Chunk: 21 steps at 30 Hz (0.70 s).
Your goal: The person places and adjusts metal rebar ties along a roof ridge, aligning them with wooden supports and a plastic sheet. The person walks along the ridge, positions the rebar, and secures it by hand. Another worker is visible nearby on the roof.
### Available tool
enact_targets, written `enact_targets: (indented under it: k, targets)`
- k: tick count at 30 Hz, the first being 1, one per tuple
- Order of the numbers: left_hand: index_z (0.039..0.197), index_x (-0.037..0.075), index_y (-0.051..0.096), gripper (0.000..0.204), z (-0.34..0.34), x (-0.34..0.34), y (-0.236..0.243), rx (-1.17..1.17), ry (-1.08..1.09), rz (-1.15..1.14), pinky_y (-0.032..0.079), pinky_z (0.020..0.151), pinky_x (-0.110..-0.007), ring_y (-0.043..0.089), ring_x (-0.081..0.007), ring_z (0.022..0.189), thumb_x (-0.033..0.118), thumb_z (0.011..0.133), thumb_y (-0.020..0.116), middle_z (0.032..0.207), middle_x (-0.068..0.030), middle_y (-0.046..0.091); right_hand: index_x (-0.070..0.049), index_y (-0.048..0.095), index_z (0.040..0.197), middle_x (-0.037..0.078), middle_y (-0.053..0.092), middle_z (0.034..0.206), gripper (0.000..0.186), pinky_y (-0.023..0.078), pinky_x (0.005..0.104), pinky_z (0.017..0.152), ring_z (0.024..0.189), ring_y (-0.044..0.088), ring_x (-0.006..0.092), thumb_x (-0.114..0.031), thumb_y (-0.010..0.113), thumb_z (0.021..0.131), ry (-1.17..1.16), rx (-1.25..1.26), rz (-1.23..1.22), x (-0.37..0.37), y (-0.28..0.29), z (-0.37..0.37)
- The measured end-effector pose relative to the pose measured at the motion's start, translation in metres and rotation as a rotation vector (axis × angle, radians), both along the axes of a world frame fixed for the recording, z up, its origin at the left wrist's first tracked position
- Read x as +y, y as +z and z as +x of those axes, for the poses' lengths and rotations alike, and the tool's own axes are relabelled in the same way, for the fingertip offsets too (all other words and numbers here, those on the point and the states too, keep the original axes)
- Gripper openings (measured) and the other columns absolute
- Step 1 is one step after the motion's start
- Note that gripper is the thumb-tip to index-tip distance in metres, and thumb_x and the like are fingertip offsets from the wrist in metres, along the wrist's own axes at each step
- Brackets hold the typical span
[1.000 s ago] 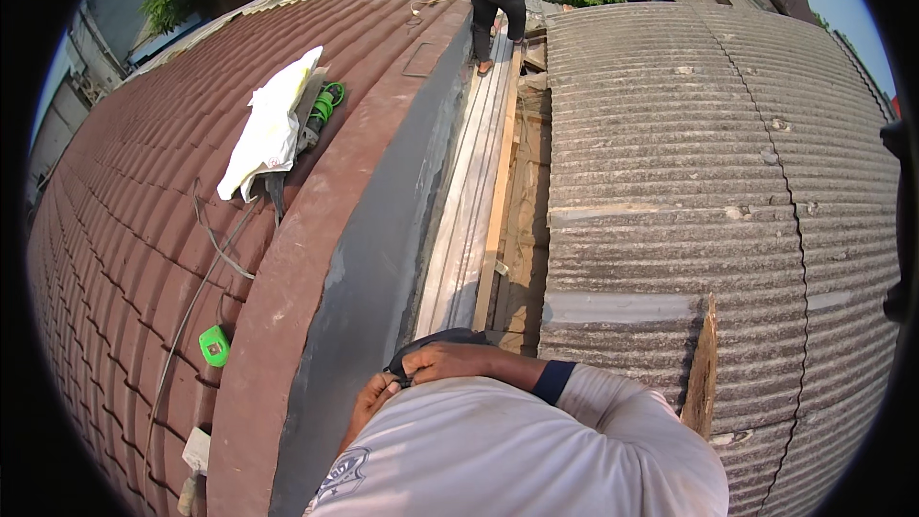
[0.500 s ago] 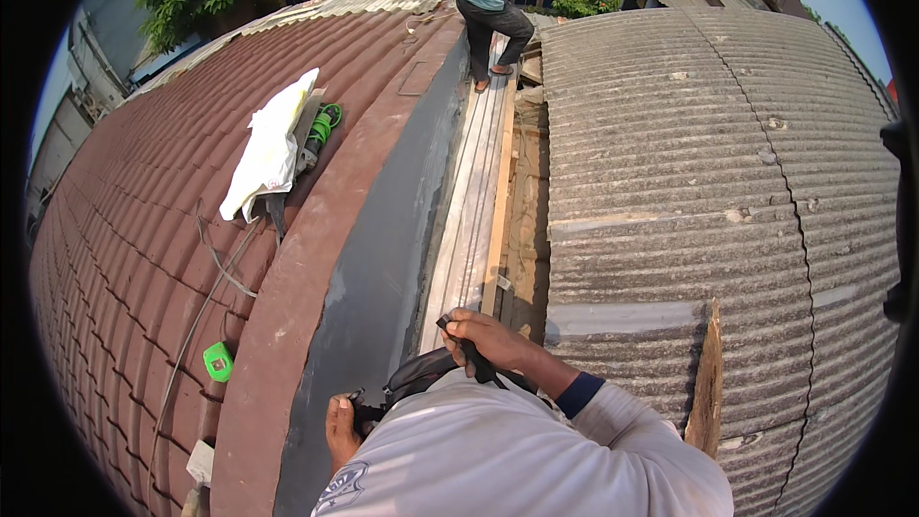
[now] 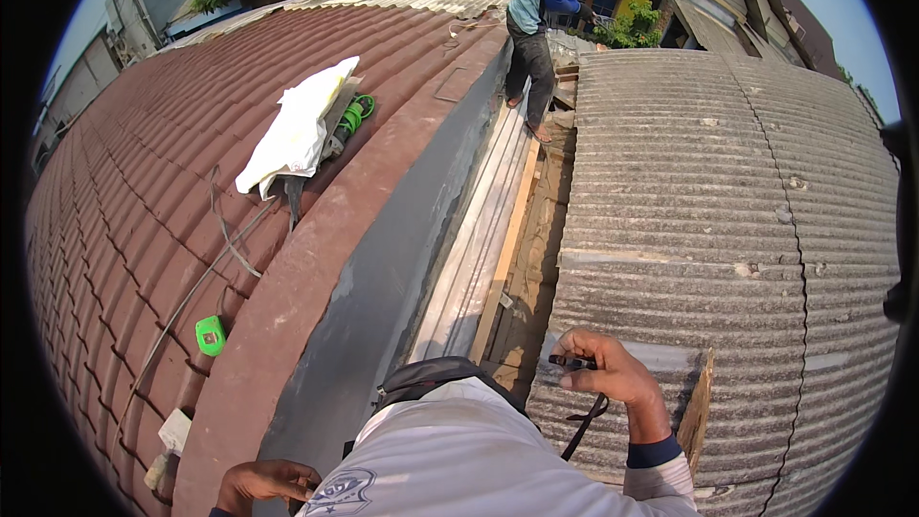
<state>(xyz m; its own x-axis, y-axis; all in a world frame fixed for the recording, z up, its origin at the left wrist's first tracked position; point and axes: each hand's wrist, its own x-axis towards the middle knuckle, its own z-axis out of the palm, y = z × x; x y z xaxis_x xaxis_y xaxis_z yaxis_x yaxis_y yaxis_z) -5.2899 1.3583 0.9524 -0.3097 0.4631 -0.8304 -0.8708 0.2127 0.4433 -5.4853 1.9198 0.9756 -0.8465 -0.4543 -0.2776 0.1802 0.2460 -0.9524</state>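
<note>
My right hand [image 3: 613, 369], raised to the right of my waist above the grey corrugated roofing, is closed on a black strap buckle [image 3: 572, 362]. A thin black strap [image 3: 582, 431] dangles below it toward my side. Across my front lies a black waist bag [image 3: 436, 378], partly covered by my light shirt. Low on the left, my left hand [image 3: 273, 482] is beside my hip with its fingers bent inward against the shirt. What those fingers hold, if anything, is hidden.
Ahead runs a metal gutter strip [image 3: 479, 230] beside a wooden batten [image 3: 507, 254] and an open gap. A co-worker [image 3: 536, 48] stands at its far end. On the red tiled roof lie a white sack [image 3: 297, 129], a green-and-black power tool [image 3: 349, 120] and a green tape measure [image 3: 210, 335].
My right hand has moved right, away from my waist, with the buckle. My left hand has dropped down and left. The view has shifted; the co-worker's stance has changed.
</note>
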Motion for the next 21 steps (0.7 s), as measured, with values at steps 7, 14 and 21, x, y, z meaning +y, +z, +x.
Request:
enact_targets:
  k: [7,14,21]
  targets:
    - [0.122,0.000,0.069,0.029,-0.012,0.043,-0.069,0.050,-0.010,-0.196,0.055,0.065,-0.029,0.067,-0.0138,0.069,0.023,0.104,0.072,0.096,-0.0044,0.072,-0.001,0.073,0.125,0.009,0.076,0.101,0.038,0.053,0.0341,0.087,0.093,0.065,0.0152,-0.029,0.080,0.099,0.412,-0.383,0.428,0.033,0.028,0.032]
    - [0.121,0.000,0.070,0.028,-0.045,0.116,-0.125,0.222,-0.078,-0.371,0.055,0.067,-0.029,0.067,-0.0139,0.072,0.022,0.104,0.073,0.098,-0.0050,0.072,-0.002,0.073,0.134,0.009,0.080,0.121,0.045,0.055,0.0347,0.094,0.107,0.070,0.0158,-0.034,0.074,0.101,0.714,-0.827,0.380,0.037,-0.039,0.094]
    - [0.121,-0.001,0.070,0.028,-0.030,0.135,-0.152,0.266,-0.051,-0.393,0.055,0.069,-0.029,0.068,-0.0140,0.075,0.021,0.103,0.073,0.100,-0.0055,0.073,0.000,0.078,0.120,0.006,0.079,0.092,0.044,0.053,0.0357,0.077,0.083,0.064,0.0142,-0.031,0.081,0.089,0.715,-0.806,0.313,0.043,-0.088,0.171]
